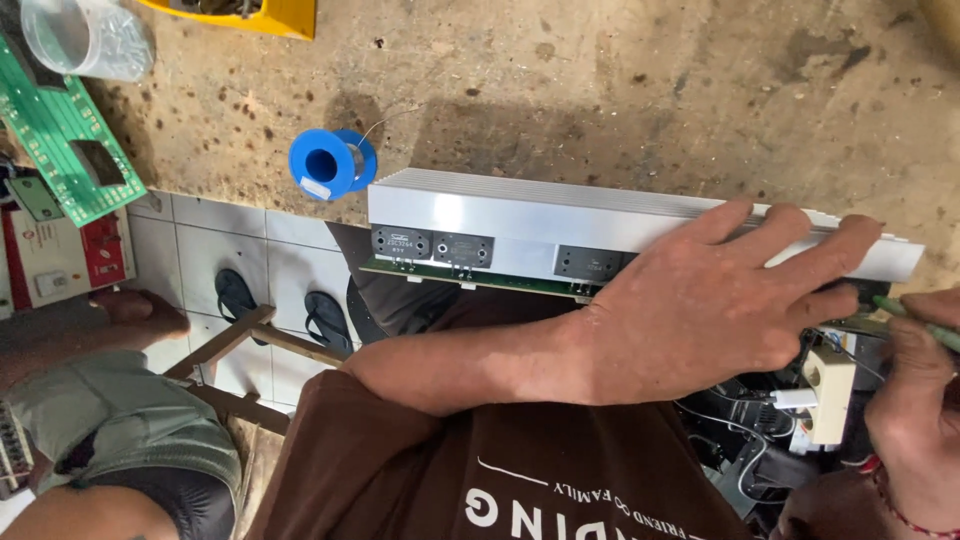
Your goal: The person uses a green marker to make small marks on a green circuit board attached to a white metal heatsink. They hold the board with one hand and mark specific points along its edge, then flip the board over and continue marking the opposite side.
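My left hand (715, 295) lies flat with fingers spread over the right end of a long finned aluminium heatsink (520, 215), pressing it against the bench edge. Black transistors (432, 246) are mounted on its front face above a green circuit board strip (470, 278). My right hand (915, 400) at the right edge grips a thin green-handled tool (915, 320) whose tip points at the heatsink's right end, under my left fingers.
A blue solder spool (332, 162) lies on the stained concrete bench (600, 90) left of the heatsink. A clear plastic cup (85, 38) and a green circuit board (60, 135) sit far left. A white plug and cables (825, 395) hang below right. Another person (110, 420), a wooden stool (245, 350) and sandals (280, 305) are on the tiled floor.
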